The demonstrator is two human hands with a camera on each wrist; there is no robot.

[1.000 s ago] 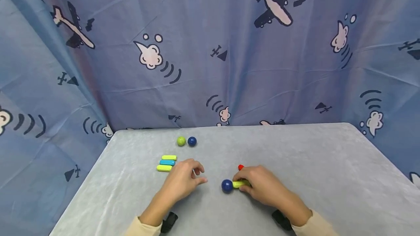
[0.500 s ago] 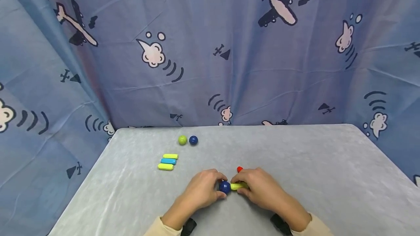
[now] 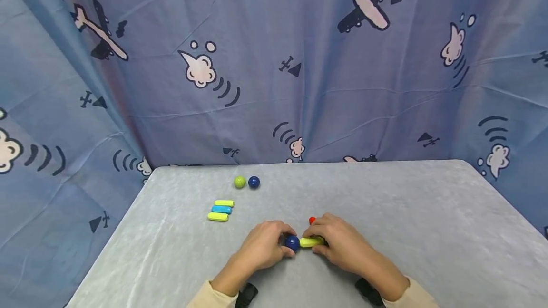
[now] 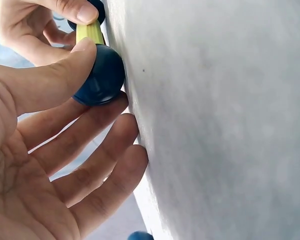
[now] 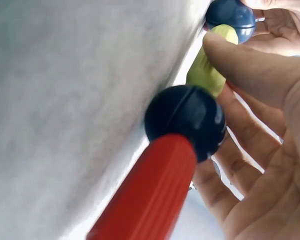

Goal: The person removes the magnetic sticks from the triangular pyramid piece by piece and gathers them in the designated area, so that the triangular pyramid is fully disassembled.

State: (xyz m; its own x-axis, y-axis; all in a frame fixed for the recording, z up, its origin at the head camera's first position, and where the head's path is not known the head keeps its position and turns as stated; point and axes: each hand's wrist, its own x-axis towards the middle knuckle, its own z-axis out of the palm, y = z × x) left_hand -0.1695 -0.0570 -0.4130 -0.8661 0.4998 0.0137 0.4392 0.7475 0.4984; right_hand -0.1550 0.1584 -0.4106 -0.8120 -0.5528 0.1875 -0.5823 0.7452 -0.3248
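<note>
My left hand pinches a dark blue ball between thumb and fingers. The ball touches one end of a yellow-green rod, which my right hand pinches. In the right wrist view, the rod's other end meets a second dark blue ball, and a red rod extends from that ball. My right hand hides this second ball in the head view. A small red piece shows just beyond the right fingers there. In the left wrist view, the thumb presses the held ball near the rod.
Farther left on the grey-covered table lie two yellow-green rods, one of them this near rod, with a blue rod between them. Behind these sit a green ball and another blue ball. A patterned curtain hangs behind the table.
My left hand has moved right from beside the loose rods and taken hold of the blue ball. The right hand keeps its grip on the yellow-green rod, nearly in place.
</note>
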